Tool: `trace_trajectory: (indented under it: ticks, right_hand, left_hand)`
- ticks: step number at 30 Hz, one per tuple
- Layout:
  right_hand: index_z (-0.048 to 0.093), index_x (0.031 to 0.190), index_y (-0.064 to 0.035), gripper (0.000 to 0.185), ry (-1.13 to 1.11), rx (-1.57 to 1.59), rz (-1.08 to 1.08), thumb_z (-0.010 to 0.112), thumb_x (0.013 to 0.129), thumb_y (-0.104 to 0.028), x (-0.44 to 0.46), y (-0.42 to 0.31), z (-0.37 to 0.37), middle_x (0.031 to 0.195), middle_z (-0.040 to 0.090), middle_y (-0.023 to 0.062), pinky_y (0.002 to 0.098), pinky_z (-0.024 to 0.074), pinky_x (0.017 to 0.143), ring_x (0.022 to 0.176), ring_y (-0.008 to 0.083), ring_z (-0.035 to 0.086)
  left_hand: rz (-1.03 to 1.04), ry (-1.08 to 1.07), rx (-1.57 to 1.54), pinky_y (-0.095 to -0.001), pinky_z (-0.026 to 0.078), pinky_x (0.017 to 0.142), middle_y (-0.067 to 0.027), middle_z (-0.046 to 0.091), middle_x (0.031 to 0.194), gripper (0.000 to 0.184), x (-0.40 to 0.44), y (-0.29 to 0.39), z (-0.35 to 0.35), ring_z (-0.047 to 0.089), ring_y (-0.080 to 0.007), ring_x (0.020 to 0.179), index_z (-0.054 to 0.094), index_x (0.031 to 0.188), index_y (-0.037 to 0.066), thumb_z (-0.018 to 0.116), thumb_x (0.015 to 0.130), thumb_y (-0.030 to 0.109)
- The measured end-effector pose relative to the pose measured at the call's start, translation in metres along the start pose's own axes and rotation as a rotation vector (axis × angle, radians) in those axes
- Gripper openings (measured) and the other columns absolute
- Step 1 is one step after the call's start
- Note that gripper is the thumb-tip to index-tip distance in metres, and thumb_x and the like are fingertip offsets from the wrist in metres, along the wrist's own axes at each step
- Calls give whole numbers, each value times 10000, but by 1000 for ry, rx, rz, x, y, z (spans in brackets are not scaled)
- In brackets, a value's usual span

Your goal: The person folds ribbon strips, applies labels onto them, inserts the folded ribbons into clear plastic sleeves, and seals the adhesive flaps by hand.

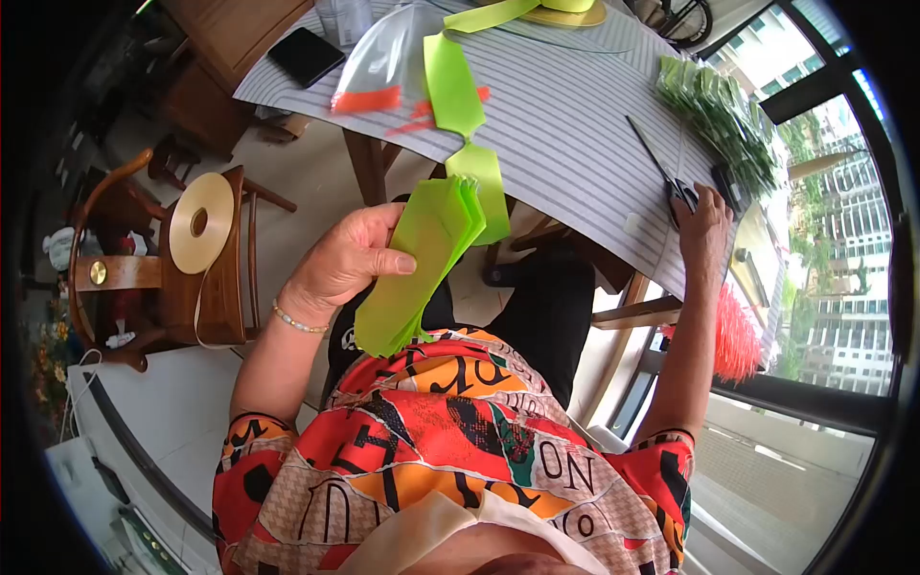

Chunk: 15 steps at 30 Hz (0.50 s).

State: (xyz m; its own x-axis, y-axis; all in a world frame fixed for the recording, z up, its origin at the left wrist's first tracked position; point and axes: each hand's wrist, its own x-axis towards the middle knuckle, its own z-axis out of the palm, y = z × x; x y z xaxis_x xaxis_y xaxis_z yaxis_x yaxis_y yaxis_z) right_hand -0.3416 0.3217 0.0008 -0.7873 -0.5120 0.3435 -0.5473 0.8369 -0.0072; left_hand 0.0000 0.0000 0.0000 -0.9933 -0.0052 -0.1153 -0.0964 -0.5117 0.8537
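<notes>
My left hand (356,257) holds a thick stack of green strips (422,264), thumb on top, above my lap. From the stack a green ribbon (454,88) runs up over the striped table (556,115) to a green roll at the far edge. My right hand (705,228) reaches to the table's right side, its fingers at the black handles of the scissors (655,153), whose blades point away from me. Whether the fingers are through the handles is hard to see. A small black object (725,184) lies just beside that hand.
Bundled green packets (719,120) lie at the back right of the table. A clear bag with red strips (369,72) and a black phone (306,57) are at the left. Red tinsel (736,335) hangs by the right edge. A cream ribbon roll (200,222) rests on a wooden chair.
</notes>
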Motion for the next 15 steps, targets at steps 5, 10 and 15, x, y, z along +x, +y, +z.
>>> trace_trajectory:
  ticks: [5, 10, 15]
  right_hand:
    - [306, 1492, -61, 994, -481, 1563, -46, 809, 734, -460, -66, -123, -24, 1344, 523, 158, 404, 462, 945, 1211, 275, 514]
    - [232, 1514, -30, 1109, -755, 2245, -24, 857, 675, -400, -86, -208, -18, 1416, 455, 152, 393, 467, 939, 1243, 267, 498]
    - [345, 1454, -50, 919, -756, 2303, 63, 820, 718, -329, -81, -213, -19, 1337, 519, 117, 317, 515, 798, 1141, 204, 561]
  left_hand:
    - [-48, -152, -276, -387, 572, 827, -128, 650, 1095, 479, 31, -4, 7, 676, -247, 929, 521, 1250, -36, 716, 824, 65]
    - [-117, -198, -293, -381, 575, 814, -132, 654, 1090, 468, 50, -15, 20, 682, -252, 927, 519, 1254, -34, 704, 836, 70]
    - [-108, -127, -273, -414, 606, 727, -139, 667, 1006, 448, 55, -18, 30, 696, -250, 820, 533, 1205, -59, 717, 832, 109]
